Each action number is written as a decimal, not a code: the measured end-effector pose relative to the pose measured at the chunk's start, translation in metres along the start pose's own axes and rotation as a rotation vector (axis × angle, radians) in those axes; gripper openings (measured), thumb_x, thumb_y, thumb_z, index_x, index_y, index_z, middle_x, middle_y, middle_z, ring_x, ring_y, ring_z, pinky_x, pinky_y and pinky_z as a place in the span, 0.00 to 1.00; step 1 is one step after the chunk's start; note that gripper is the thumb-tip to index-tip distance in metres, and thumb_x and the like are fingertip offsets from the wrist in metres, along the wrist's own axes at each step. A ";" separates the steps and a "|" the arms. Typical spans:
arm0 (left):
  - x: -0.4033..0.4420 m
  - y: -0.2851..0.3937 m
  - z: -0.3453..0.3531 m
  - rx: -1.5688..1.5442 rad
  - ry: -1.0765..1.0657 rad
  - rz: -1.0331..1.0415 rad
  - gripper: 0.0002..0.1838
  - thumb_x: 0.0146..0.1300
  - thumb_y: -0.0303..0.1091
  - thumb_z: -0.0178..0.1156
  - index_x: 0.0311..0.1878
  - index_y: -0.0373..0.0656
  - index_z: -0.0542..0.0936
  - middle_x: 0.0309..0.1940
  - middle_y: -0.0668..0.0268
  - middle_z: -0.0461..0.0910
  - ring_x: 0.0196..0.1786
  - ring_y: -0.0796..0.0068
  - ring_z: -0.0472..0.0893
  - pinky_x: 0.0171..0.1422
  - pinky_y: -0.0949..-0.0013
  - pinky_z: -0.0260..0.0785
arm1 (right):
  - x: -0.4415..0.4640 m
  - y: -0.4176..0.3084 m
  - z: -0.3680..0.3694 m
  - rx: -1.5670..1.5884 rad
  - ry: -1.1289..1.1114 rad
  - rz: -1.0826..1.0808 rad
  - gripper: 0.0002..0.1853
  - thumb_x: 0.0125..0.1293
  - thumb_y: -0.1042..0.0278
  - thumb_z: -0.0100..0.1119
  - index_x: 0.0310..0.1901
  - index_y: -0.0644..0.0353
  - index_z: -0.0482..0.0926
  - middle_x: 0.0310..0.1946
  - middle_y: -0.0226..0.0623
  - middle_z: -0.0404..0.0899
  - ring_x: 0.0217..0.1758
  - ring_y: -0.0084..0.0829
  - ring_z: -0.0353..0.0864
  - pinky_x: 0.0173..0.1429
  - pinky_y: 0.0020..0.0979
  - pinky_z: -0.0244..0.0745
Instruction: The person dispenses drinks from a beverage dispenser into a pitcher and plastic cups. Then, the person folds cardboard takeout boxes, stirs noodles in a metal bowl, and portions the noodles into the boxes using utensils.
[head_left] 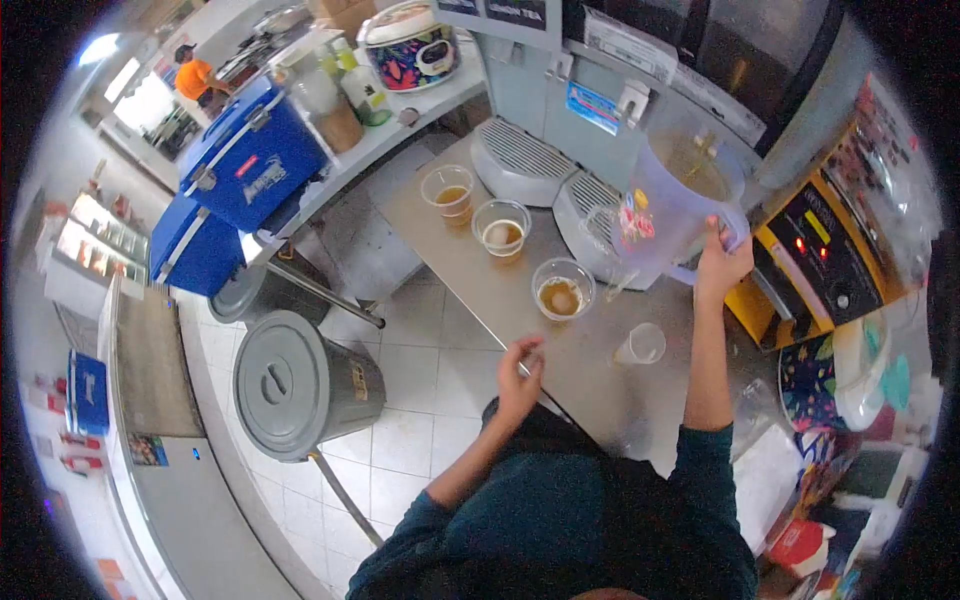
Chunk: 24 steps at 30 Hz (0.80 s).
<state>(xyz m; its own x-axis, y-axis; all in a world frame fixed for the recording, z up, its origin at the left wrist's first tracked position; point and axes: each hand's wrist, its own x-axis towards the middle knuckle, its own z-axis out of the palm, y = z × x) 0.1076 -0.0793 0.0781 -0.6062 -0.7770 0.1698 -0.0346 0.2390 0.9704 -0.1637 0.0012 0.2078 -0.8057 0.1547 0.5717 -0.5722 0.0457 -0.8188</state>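
My right hand (pixel 722 262) is wrapped round the handle of a translucent plastic pitcher (pixel 645 205) with a flower decal. The pitcher leans over the steel counter, near the drip trays. Three clear plastic cups with brown liquid stand in a slanting row: a far cup (pixel 447 190), a middle cup (pixel 501 232) and a near cup (pixel 563 292), closest to the pitcher. Right of them is another clear cup (pixel 642 344) with no visible brown liquid. My left hand (pixel 520 380) hovers by the counter's front edge, fingers curled; a small shiny bit shows there, too blurred to name.
A drink dispenser with drip trays (pixel 525 160) backs the counter (pixel 480 290). On the right stands a yellow-and-black machine (pixel 820 250). Lidded grey bins (pixel 285 385) stand on the tiled floor to the left, below blue coolers (pixel 250 155). A person in orange (pixel 195 78) is far off.
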 end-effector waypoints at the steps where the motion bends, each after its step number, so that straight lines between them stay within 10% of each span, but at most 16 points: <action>1: 0.011 -0.002 -0.007 -0.029 0.038 0.000 0.13 0.50 0.19 0.52 0.42 0.36 0.71 0.40 0.63 0.73 0.44 0.76 0.71 0.49 0.73 0.62 | 0.000 -0.008 0.000 -0.050 0.005 -0.009 0.10 0.47 0.70 0.65 0.27 0.62 0.73 0.18 0.20 0.63 0.21 0.14 0.59 0.25 0.17 0.56; 11: 0.133 -0.033 -0.064 -0.326 0.251 0.165 0.13 0.53 0.21 0.50 0.43 0.40 0.65 0.39 0.65 0.68 0.40 0.78 0.69 0.44 0.77 0.61 | -0.003 0.002 -0.002 0.004 0.052 0.024 0.15 0.46 0.64 0.67 0.33 0.62 0.75 0.18 0.17 0.63 0.23 0.12 0.59 0.25 0.16 0.55; 24: 0.187 -0.090 -0.089 0.074 0.542 0.041 0.25 0.52 0.22 0.52 0.52 0.36 0.54 0.49 0.58 0.55 0.51 0.66 0.58 0.58 0.64 0.50 | -0.007 0.000 -0.005 -0.061 0.095 0.026 0.16 0.46 0.61 0.67 0.30 0.63 0.74 0.17 0.17 0.62 0.21 0.11 0.58 0.22 0.16 0.54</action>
<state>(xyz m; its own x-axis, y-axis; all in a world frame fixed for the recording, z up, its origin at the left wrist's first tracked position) 0.0678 -0.2982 0.0380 -0.1123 -0.9502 0.2907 -0.0868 0.3008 0.9497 -0.1570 0.0045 0.2035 -0.8007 0.2494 0.5448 -0.5381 0.1003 -0.8369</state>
